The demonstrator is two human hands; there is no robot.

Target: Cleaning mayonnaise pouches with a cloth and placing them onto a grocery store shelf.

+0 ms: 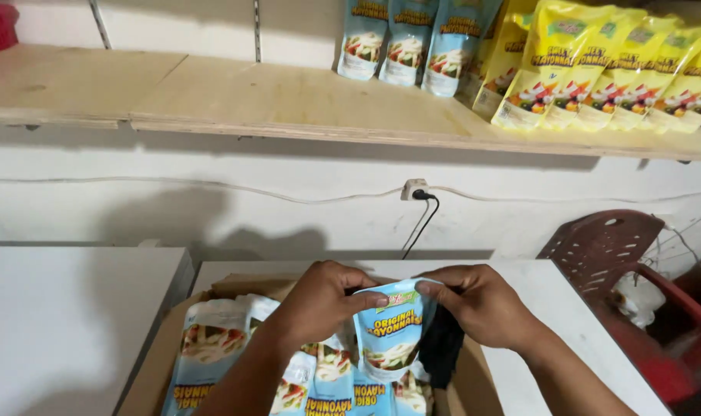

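Both my hands hold one light-blue sauce pouch (pixel 392 331) by its top edge, upright over an open cardboard box (pixel 156 362). My left hand (pixel 319 302) pinches the pouch's upper left corner. My right hand (pixel 474 302) pinches its upper right corner. The box below holds several more light-blue pouches (pixel 211 347) lying flat or leaning. Something dark (pixel 443 347) sits in the box behind the held pouch.
A wooden wall shelf (pixel 235 96) runs across the top, with light-blue pouches (pixel 408 38) and yellow pouches (pixel 612 73) standing at its right end. A wall socket with a black cable (pixel 416 190) is below. A dark red plastic chair (pixel 620 254) stands at right. White tabletops (pixel 57 323) flank the box.
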